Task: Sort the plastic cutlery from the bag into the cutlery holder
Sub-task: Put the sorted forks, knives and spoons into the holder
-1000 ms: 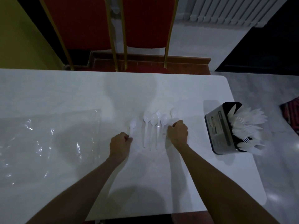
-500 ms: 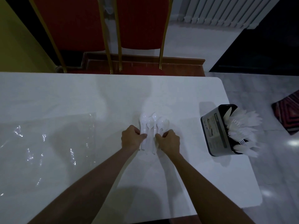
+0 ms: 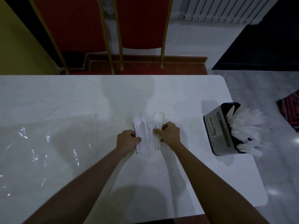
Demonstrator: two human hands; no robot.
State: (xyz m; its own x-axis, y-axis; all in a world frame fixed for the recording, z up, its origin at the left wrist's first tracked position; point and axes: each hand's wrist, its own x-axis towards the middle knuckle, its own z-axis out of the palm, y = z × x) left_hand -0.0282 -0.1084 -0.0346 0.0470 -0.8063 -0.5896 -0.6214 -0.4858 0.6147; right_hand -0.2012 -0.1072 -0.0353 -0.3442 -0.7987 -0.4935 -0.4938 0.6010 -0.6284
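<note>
A big white table (image 3: 80, 97) fills most of the room in front of the person. Behind it stand 2 red chairs (image 3: 142, 23) with gold legs, pushed close to the far edge. A flat clear plastic bag (image 3: 48, 143) lies on the left part of the table, shiny and see-through, well apart from the hands. On the right side of the table, near the edge, sits the black cutlery holder (image 3: 218, 131). It looks tipped toward the right because of the wide camera, and it is packed with white plastic cutlery (image 3: 247, 123) that fans out of its top; a fork's prongs show near the lower end. In the middle of the table lies a small bunch of white plastic spoons (image 3: 148, 126), side by side, bowls pointing away from the person and handles pointing back toward them. I count about 4 bowls, but the handles overlap and it is hard to be sure. The 2 bare arms reach in from the bottom. The left hand (image 3: 127, 139) is curled against the left side of the bunch, its fingers pressing on the handles there. The right hand (image 3: 169, 135) is curled against the right side, thumb and fingers pinching the handles of the rightmost spoons. Both hands are closed around the bunch from either side, and the spoons rest on the table between them. The holder is well apart from the spoons, off to the right.
</note>
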